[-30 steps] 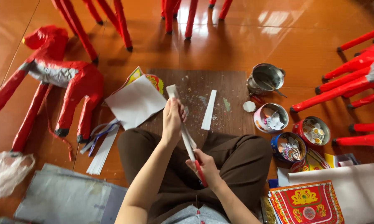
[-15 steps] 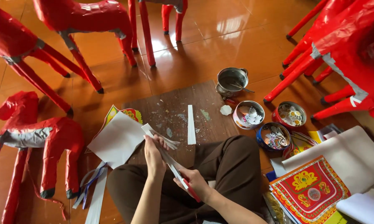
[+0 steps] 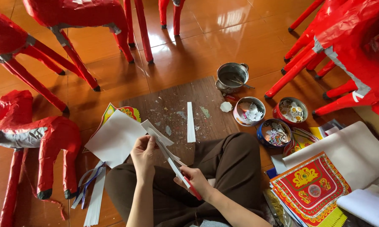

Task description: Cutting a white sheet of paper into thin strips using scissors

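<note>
Seen from above, cross-legged in brown trousers on a glossy orange floor, low centre of the frame. Left hand (image 3: 143,152) raised just left of centre, fingers pressed together on the near end of a white paper strip (image 3: 155,133) — thumb on top, strip running up toward the large white sheet (image 3: 115,138) lying to its left. Right hand (image 3: 196,181) lower and slightly right, closed round red-handled scissors (image 3: 177,172), blades angled up-left along the strip's edge; whether the blades are parted cannot be told.

Directly above the hands, a dark wooden board (image 3: 172,105) speckled with paper scraps, with a single cut white strip (image 3: 190,122) lying upright on it, well apart from both hands. Upper centre-right, a metal pot (image 3: 232,77) at the board's corner; below it three round tins (image 3: 249,111) holding small cut paper pieces. Lower right corner — a stack of red and yellow patterned papers (image 3: 309,185) beside a pale roll of paper (image 3: 345,151). Left edge, a small red paper horse (image 3: 33,134) standing beside loose white strips (image 3: 94,193). Across the top and right edge, legs and bodies of larger red paper horses (image 3: 71,17).
</note>
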